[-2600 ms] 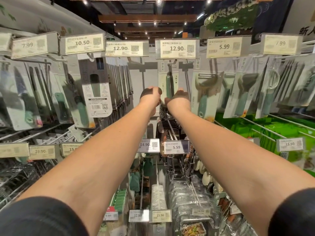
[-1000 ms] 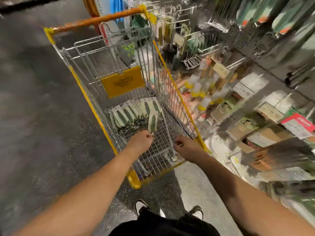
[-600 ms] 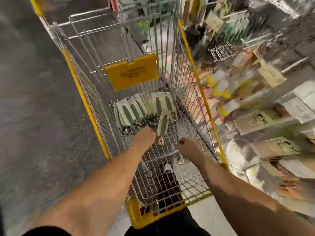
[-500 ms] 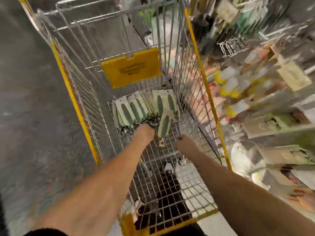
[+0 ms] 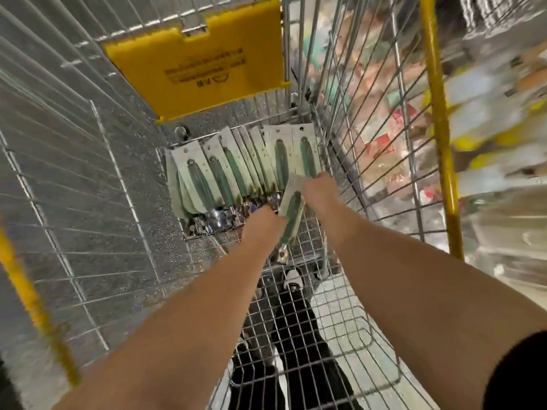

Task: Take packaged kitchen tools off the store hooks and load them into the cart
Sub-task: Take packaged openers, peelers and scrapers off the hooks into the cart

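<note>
Loading step: both hands deep in cart (image 5: pixel 438 113). Left hand (image 5: pixel 263 223) and right hand (image 5: pixel 321 189) clamped on tool pack (image 5: pixel 291 211), just above row of packs (image 5: pixel 236 170) at cart's far end. Next: lay flat, let go.

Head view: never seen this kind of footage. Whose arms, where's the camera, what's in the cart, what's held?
There is no machine here: a person wears a wide-angle camera on the head, looking down along both bare arms into a wire shopping cart with yellow trim. On the cart floor at the far end lies a fanned row of packaged tools, green handles on pale cards. The left hand and right hand together hold one more packaged tool just above that row. Exact finger grip is hidden. Blurred store shelves show through the right wall.
</note>
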Demonstrator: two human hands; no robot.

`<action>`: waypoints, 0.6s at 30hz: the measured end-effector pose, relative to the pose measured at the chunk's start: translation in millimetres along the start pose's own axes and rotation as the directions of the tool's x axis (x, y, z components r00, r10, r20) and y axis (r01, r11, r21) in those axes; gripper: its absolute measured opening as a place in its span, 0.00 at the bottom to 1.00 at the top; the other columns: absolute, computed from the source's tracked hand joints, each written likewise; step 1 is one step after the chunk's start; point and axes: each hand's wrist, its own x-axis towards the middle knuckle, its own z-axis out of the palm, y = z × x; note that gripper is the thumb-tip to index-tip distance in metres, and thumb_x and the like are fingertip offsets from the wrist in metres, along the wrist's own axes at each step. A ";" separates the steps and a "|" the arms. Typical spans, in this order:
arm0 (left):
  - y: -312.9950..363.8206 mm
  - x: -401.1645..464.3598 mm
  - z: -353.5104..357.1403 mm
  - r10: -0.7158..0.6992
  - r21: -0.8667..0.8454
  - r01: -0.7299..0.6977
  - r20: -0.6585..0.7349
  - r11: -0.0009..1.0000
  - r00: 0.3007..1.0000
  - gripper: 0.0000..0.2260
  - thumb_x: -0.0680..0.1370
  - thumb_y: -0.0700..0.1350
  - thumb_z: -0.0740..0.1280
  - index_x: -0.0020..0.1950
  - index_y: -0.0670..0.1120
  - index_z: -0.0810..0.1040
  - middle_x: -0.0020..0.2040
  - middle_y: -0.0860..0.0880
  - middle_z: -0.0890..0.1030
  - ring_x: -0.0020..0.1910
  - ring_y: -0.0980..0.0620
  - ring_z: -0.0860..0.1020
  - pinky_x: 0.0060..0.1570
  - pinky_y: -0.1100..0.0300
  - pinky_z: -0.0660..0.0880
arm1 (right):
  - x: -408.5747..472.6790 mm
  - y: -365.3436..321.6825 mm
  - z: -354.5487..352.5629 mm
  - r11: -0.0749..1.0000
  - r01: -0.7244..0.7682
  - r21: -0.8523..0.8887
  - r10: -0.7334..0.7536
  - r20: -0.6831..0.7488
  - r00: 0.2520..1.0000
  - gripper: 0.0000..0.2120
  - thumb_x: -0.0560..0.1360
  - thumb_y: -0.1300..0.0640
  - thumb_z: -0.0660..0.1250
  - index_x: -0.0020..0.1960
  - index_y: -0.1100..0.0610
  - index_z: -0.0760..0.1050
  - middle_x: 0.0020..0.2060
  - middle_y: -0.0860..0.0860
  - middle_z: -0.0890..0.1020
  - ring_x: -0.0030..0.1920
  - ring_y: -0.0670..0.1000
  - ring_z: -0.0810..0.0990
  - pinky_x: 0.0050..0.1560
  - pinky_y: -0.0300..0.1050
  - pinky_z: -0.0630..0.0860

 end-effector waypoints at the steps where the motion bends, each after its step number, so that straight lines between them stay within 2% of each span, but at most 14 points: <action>1: -1.3 2.9 7.7 -0.018 -0.020 0.019 0.011 1.000 1.000 0.12 0.81 0.50 0.65 0.54 0.41 0.77 0.40 0.47 0.81 0.35 0.50 0.81 0.39 0.52 0.84 | 8.6 -2.0 3.4 1.000 -0.008 -0.004 0.008 -0.004 1.000 0.14 0.81 0.62 0.63 0.66 0.58 0.71 0.43 0.51 0.76 0.32 0.43 0.68 0.20 0.32 0.65; 4: -0.5 7.6 23.6 -0.027 -0.005 0.026 -0.043 1.000 0.999 0.09 0.81 0.49 0.65 0.53 0.42 0.75 0.41 0.47 0.81 0.38 0.50 0.82 0.36 0.53 0.81 | 28.4 -4.6 13.7 1.000 -0.009 -0.026 0.009 -0.021 1.000 0.18 0.81 0.61 0.59 0.71 0.59 0.68 0.57 0.55 0.79 0.36 0.44 0.71 0.26 0.38 0.65; 5: 0.7 8.5 26.9 -0.026 0.024 0.028 -0.074 0.999 0.997 0.07 0.81 0.47 0.64 0.53 0.43 0.74 0.41 0.48 0.80 0.37 0.50 0.81 0.34 0.54 0.79 | 35.1 -3.2 16.1 0.999 -0.007 -0.045 0.005 -0.027 1.000 0.19 0.81 0.61 0.58 0.72 0.59 0.67 0.58 0.55 0.78 0.36 0.45 0.71 0.26 0.38 0.64; 7: -0.1 13.1 32.9 -0.027 0.039 0.031 -0.102 0.999 0.994 0.04 0.81 0.43 0.62 0.54 0.44 0.76 0.41 0.48 0.80 0.36 0.50 0.81 0.34 0.54 0.81 | 41.3 -2.1 16.1 0.997 0.006 -0.072 -0.008 -0.022 1.000 0.20 0.82 0.61 0.57 0.73 0.60 0.65 0.56 0.55 0.77 0.35 0.44 0.69 0.23 0.36 0.63; 10: -1.8 14.3 32.8 -0.033 -0.012 0.032 -0.057 0.999 0.998 0.08 0.82 0.41 0.60 0.53 0.47 0.80 0.40 0.48 0.81 0.36 0.51 0.82 0.31 0.56 0.81 | 48.9 -1.1 16.1 0.998 -0.032 -0.058 0.031 -0.011 0.999 0.19 0.82 0.61 0.57 0.73 0.60 0.66 0.49 0.52 0.75 0.34 0.44 0.69 0.23 0.35 0.64; 12: -3.0 11.3 28.6 -0.033 -0.079 0.028 -0.060 0.996 0.998 0.10 0.82 0.41 0.58 0.54 0.46 0.80 0.40 0.48 0.81 0.38 0.49 0.83 0.36 0.52 0.83 | 56.2 -1.2 19.1 0.997 -0.050 -0.064 0.048 -0.028 0.998 0.19 0.81 0.61 0.58 0.72 0.60 0.67 0.54 0.54 0.78 0.39 0.50 0.75 0.30 0.39 0.69; 14: -5.7 7.4 20.8 -0.047 -0.141 0.035 -0.084 0.989 0.995 0.11 0.83 0.42 0.56 0.56 0.45 0.78 0.42 0.47 0.80 0.39 0.47 0.82 0.40 0.48 0.84 | 56.1 -2.1 20.5 0.996 -0.069 -0.056 0.067 -0.029 0.997 0.19 0.81 0.60 0.59 0.71 0.60 0.68 0.61 0.56 0.78 0.49 0.56 0.80 0.39 0.45 0.76; 15: -7.5 5.9 15.7 -0.051 -0.169 0.034 -0.099 0.985 0.994 0.11 0.84 0.42 0.56 0.58 0.45 0.77 0.42 0.47 0.79 0.38 0.48 0.81 0.40 0.49 0.84 | 55.0 -3.6 20.3 0.995 -0.081 -0.054 0.080 -0.036 0.996 0.19 0.81 0.60 0.59 0.71 0.60 0.67 0.62 0.57 0.78 0.51 0.56 0.81 0.38 0.44 0.76; 18: -11.3 6.9 -4.4 -0.047 -0.273 0.004 -0.153 0.962 0.987 0.12 0.85 0.43 0.56 0.65 0.44 0.74 0.44 0.48 0.78 0.34 0.52 0.78 0.32 0.56 0.81 | 56.1 -6.7 21.7 0.996 -0.074 -0.046 0.071 -0.063 0.996 0.18 0.81 0.61 0.58 0.71 0.59 0.68 0.60 0.57 0.78 0.43 0.51 0.78 0.30 0.39 0.70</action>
